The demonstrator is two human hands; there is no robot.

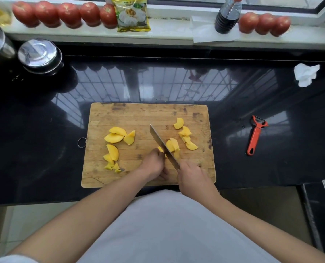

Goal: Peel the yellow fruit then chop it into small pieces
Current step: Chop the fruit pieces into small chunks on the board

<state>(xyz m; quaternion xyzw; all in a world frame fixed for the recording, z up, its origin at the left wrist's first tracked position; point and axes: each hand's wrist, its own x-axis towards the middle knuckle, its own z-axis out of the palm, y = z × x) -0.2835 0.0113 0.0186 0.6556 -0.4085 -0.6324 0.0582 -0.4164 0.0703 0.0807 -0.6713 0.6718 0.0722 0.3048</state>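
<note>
Fingers (156,154) curled on fruit (172,145), left of knife (163,147).

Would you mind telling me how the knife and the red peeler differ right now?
The knife is gripped by the right hand over the cutting board; the red peeler lies untouched on the black counter, to the board's right. The knife's blade is long and bare metal; the peeler is shorter, with a red handle. Both are cutting tools.

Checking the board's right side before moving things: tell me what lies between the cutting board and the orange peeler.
Nothing: in the head view, only bare black countertop separates the cutting board's right edge from the orange peeler. The yellow fruit pieces all stay on the board.
</note>
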